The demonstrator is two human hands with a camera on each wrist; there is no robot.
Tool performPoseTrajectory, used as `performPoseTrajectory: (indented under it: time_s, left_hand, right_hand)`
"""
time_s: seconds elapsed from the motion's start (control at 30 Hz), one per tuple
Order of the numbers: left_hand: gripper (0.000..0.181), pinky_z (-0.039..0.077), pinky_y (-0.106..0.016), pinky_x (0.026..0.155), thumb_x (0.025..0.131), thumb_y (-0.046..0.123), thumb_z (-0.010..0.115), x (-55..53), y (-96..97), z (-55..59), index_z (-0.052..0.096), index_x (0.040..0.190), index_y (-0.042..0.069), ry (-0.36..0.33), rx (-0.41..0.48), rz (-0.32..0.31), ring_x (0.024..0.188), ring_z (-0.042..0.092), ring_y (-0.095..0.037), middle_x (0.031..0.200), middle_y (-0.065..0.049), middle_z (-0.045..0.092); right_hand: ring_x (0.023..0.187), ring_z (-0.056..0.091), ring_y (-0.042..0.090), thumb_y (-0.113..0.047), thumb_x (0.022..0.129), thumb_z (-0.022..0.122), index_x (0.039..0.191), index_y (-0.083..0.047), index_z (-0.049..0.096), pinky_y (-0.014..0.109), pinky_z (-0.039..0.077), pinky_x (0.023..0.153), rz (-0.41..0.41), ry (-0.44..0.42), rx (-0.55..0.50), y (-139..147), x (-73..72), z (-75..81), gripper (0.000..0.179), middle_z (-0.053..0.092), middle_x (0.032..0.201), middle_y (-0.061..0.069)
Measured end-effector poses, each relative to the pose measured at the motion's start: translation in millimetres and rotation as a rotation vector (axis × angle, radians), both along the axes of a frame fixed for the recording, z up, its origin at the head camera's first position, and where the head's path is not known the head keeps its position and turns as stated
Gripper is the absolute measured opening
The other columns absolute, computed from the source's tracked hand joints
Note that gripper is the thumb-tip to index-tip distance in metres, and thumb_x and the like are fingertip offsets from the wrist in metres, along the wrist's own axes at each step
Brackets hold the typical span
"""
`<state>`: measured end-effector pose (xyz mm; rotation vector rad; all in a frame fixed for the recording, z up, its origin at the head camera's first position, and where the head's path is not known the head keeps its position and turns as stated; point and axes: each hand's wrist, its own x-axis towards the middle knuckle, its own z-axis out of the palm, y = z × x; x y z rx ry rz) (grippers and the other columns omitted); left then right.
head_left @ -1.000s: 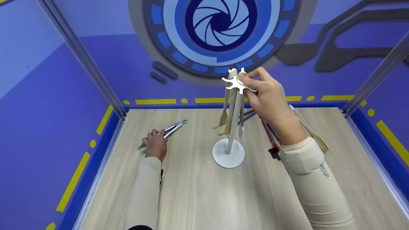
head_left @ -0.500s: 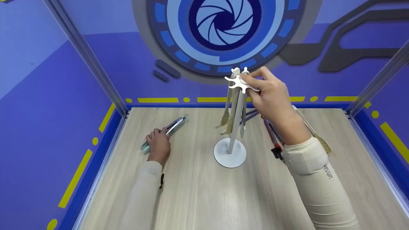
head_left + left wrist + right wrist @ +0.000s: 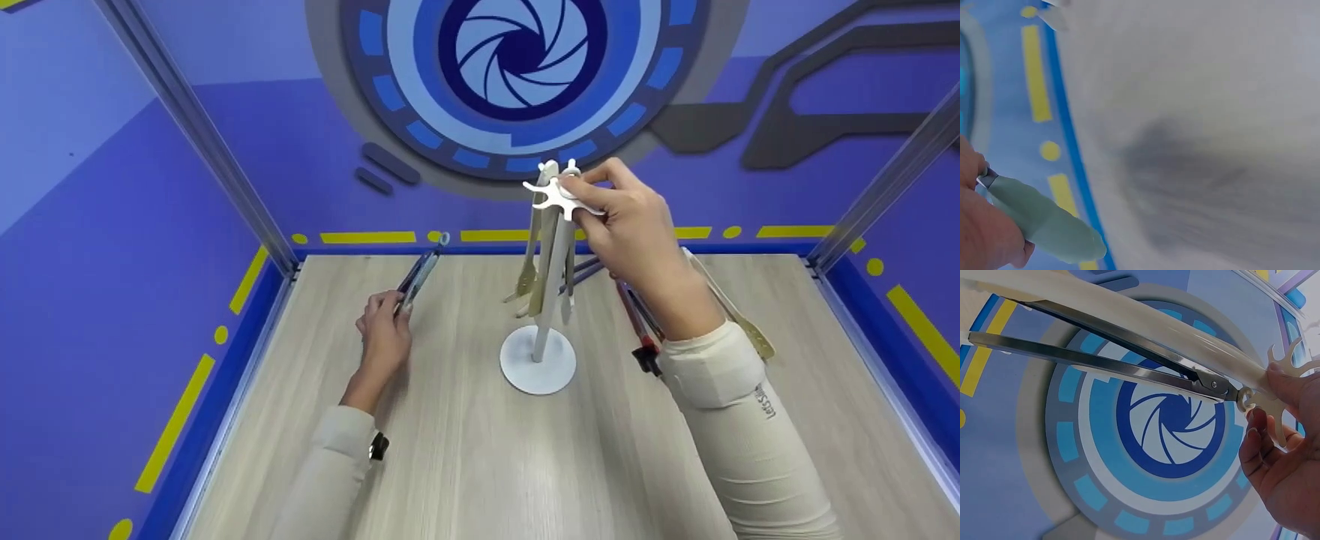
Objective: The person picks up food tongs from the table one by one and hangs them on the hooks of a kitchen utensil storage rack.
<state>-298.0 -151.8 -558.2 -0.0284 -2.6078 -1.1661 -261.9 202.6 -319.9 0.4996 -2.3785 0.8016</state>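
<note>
My left hand (image 3: 385,337) grips metal tongs (image 3: 421,274) at the left of the table, ring end pointing up and away. In the left wrist view, a pale green tip (image 3: 1053,225) of these tongs sticks out past the hand. My right hand (image 3: 637,225) pinches the white hooked top (image 3: 555,196) of a utensil stand (image 3: 550,319). Several utensils hang from the hooks, among them a tan slotted one (image 3: 527,279). In the right wrist view, metal tongs (image 3: 1145,374) hang by their ring right beside the fingers and the post.
On the table right of the stand lie a red-handled utensil with a black end (image 3: 646,360) and a utensil with a tan slotted end (image 3: 756,339). Purple-grey bars (image 3: 585,274) lie behind the stand. Blue panels (image 3: 247,165) close off the back and sides.
My left hand has lifted the green-tipped tongs off the table and turned them more upright, moving slightly right and away. The right hand has stayed on the stand's top.
</note>
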Motion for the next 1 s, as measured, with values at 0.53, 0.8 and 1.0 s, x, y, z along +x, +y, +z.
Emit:
performPoseTrajectory:
  time_s: [0.53,0.8,1.0]
  left_hand:
    - [0.016,0.04,-0.051,0.102,0.112,0.025,0.055,41.3,43.4,42.0,0.06,0.125,0.018,0.041,0.126,-0.185,0.126,0.049,-0.035,0.14,-0.01,0.052]
    - [0.017,0.042,-0.05,0.105,0.112,0.025,0.055,50.1,68.5,65.2,0.06,0.124,0.014,0.075,0.199,-0.246,0.125,0.051,-0.031,0.137,-0.012,0.052]
    - [0.017,0.037,-0.048,0.105,0.111,0.02,0.056,52.7,84.3,77.9,0.061,0.122,0.009,0.145,0.238,-0.299,0.123,0.053,-0.031,0.135,-0.014,0.054]
  right_hand:
    - [0.073,0.059,0.021,-0.011,0.102,0.071,0.137,-0.029,0.073,0.027,0.041,0.061,-0.006,-0.014,0.005,0.1,1.0,0.2,0.04,0.068,0.117,0.007]
    - [0.075,0.062,0.024,-0.01,0.101,0.071,0.135,-0.029,0.075,0.03,0.042,0.063,0.002,0.003,-0.008,-0.6,0.3,0.2,0.038,0.069,0.117,0.008]
    - [0.077,0.062,0.025,-0.011,0.102,0.071,0.134,-0.029,0.075,0.029,0.04,0.064,0.006,0.004,-0.009,-0.9,-0.3,0.3,0.038,0.07,0.118,0.008]
